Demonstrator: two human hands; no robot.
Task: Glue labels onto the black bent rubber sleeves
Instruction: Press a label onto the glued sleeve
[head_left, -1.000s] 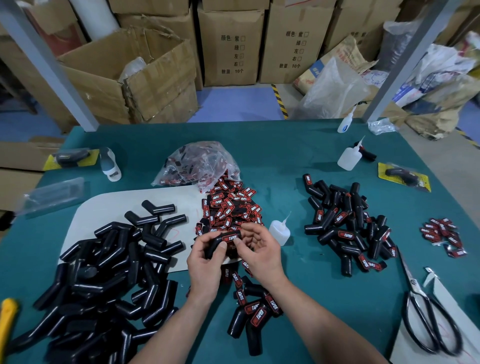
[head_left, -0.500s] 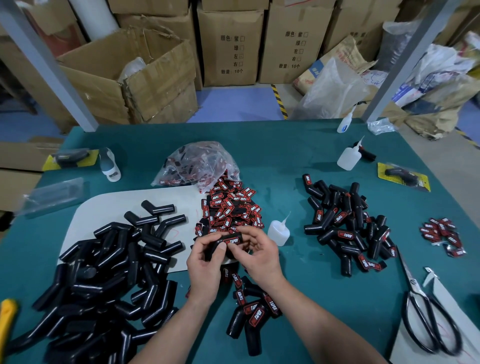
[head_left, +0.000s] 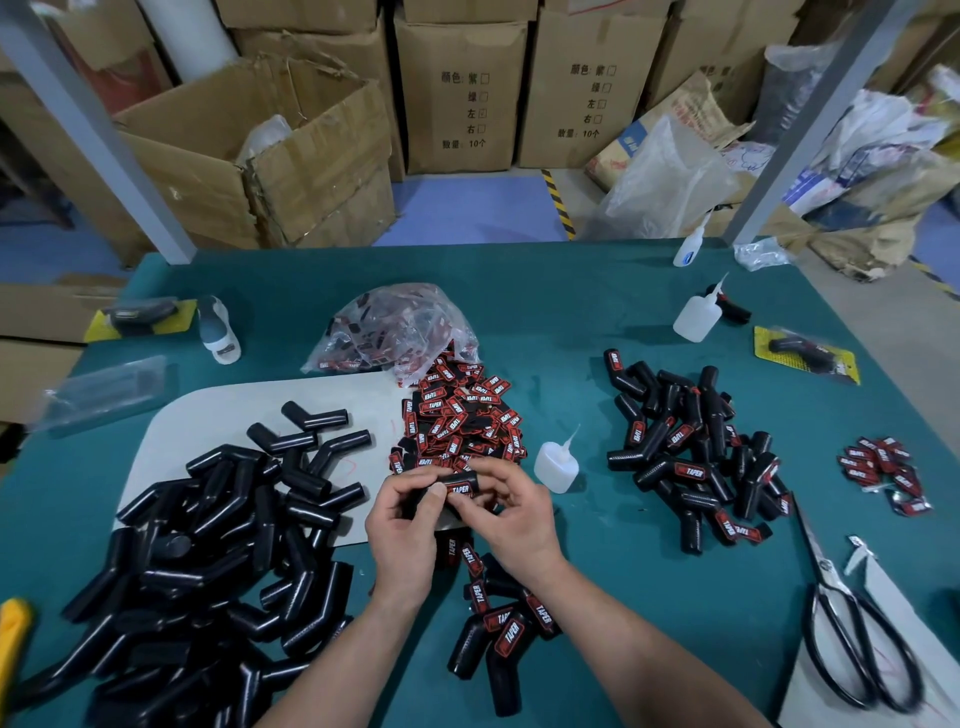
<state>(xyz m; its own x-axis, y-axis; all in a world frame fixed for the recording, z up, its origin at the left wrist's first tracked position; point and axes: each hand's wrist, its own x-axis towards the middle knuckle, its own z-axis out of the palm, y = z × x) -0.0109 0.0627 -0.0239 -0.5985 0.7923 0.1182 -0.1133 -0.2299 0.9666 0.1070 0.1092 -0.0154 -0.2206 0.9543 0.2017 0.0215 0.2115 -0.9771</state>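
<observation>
Item: black bent rubber sleeve, held above the table. Left hand gripped its body; right hand pinched the label onto it. Likely light, flexible, non-slip; best grasped beside the label.

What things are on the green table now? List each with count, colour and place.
bare sleeves: many, black, heap at left
labelled sleeves: many, black with red labels, heap at right
loose labels: many, red-black, pile at centre
plastic bag: one, clear, behind the labels
glue bottles: three, white, one at centre, two at right rear
scissors: one, black-handled, near right
mat: one, white, partly under the bare sleeves
held sleeve: one, black, labelled, in both hands
left hand: grips the held sleeve
right hand: pinches the held sleeve
</observation>
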